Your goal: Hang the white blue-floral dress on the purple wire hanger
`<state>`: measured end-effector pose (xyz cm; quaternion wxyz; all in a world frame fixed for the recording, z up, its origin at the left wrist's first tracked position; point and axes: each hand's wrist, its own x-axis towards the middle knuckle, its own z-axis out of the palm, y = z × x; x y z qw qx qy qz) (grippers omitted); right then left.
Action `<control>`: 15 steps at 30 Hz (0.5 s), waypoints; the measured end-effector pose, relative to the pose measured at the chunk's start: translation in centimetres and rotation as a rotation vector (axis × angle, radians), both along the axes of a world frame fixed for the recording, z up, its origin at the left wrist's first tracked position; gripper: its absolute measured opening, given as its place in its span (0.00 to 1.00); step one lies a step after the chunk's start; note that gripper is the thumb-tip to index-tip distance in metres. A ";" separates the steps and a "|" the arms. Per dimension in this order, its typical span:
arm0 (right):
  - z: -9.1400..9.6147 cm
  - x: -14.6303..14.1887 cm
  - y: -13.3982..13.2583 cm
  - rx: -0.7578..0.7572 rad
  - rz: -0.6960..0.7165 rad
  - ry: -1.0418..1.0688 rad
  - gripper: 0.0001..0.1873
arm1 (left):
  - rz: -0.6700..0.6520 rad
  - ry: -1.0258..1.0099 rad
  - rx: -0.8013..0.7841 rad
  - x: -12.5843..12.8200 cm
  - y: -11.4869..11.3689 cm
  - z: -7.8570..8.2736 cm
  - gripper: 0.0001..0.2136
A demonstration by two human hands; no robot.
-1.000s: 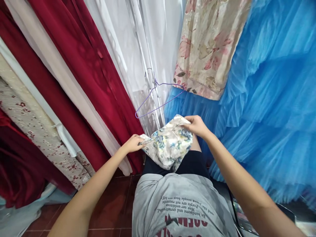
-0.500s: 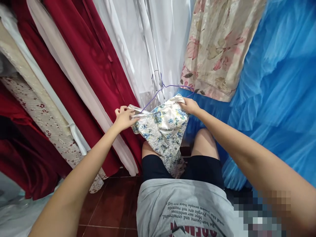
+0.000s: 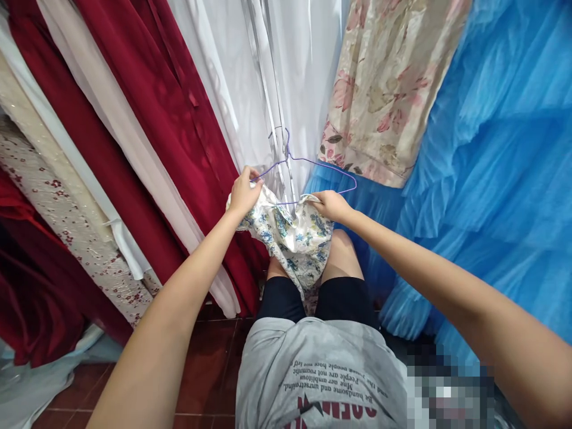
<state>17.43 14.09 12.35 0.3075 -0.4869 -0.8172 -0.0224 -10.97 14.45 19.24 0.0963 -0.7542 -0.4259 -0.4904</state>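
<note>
Apart, left hand (image 3: pixel 245 193) and right hand (image 3: pixel 334 206) stretched forward, fingers (image 3: pixel 254 174) pinching floral garment (image 3: pixel 309 232), left one at purple hanger (image 3: pixel 319 163)

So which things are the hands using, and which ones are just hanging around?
In use:
- blue-flowered garment, held at its top edge
- left hand and right hand, both on it
- purple hanger, passing by the left fingers

Just around:
- long red cloth
- white cloth
- pink-flowered cloth
- blue ruffled cloth

My left arm (image 3: pixel 179 286), right arm (image 3: pixel 429 268) stretched forward. Left hand (image 3: pixel 244 195) higher, fingers (image 3: pixel 252 173) bent; right hand (image 3: pixel 336 207) lower, gripping.
</note>
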 end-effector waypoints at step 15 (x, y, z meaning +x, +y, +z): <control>1.6 9.4 -0.4 0.220 -0.211 0.546 0.25 | 0.032 0.071 0.034 -0.8 1.2 -1.0 0.10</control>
